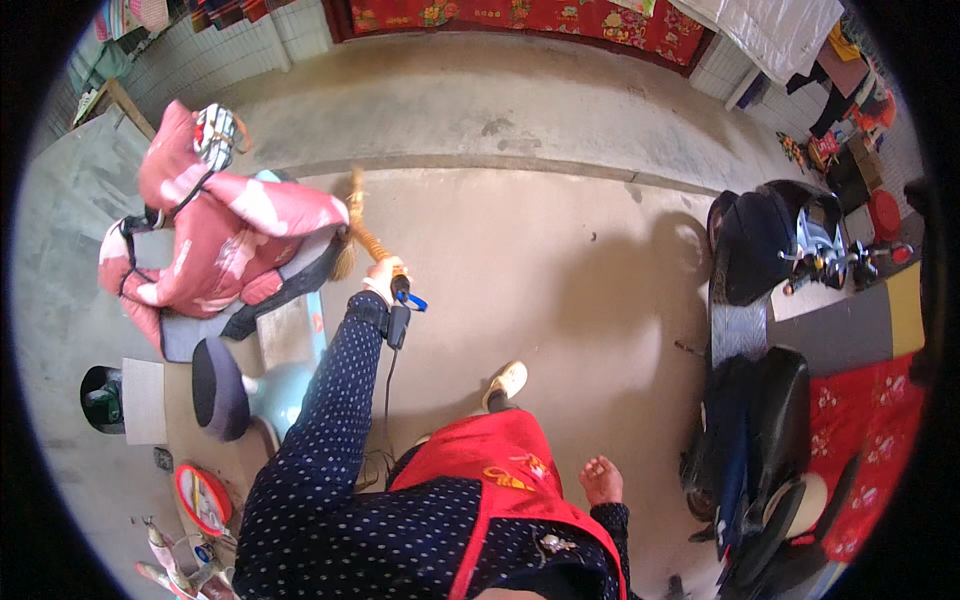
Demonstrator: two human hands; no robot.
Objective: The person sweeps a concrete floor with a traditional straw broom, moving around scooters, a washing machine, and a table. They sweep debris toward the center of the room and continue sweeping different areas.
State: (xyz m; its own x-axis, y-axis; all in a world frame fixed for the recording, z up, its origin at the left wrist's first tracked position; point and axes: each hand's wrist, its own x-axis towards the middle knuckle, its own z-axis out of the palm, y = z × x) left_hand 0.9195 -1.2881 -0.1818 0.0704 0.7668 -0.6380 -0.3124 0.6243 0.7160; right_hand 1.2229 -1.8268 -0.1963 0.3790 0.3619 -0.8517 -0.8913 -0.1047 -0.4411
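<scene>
My left hand (384, 277) reaches forward and is closed round a straw broom (370, 240). The broom's tan, bound stick rises beyond my fist, and straw bristles hang beside it, next to the pink quilted cover (225, 225) on a light blue scooter (285, 395). A dark device with a cable is strapped at my left wrist. Low on my right side hangs my right hand (602, 482), its fingers loosely bent with nothing visible in them. One light shoe (507, 382) shows in front of my red apron (490, 450).
A dark scooter (755, 420) stands along the right, beside a red flowered cloth (860, 440). A low concrete step (500, 165) crosses the floor ahead. On the left are a red-rimmed basin (203, 500) and a bin (102, 400). The device's cable (388, 400) hangs by my left arm.
</scene>
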